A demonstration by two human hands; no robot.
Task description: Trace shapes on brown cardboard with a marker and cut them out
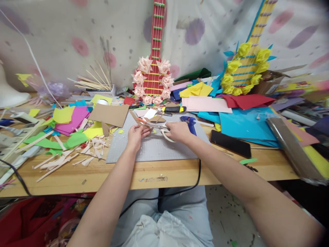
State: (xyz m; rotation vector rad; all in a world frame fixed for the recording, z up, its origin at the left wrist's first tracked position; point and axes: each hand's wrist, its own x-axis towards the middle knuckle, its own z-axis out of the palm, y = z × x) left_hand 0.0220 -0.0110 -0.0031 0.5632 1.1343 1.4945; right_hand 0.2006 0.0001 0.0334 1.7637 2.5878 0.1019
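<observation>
Over the grey cutting mat, my right hand grips a pair of scissors by their pale handles. The metal blades point left, toward the fingers of my left hand. Those fingers are pinched together close to the blades; a small brownish piece seems to be between them, too small to name for sure. Just beyond the left fingertips lies a thin orange item. A blue glue gun rests on the mat behind my right hand.
Paper scraps and a brown card lie left. To the right are a black phone and blue sheets. A red paper guitar and a yellow one stand behind. A black cable hangs over the table's front edge.
</observation>
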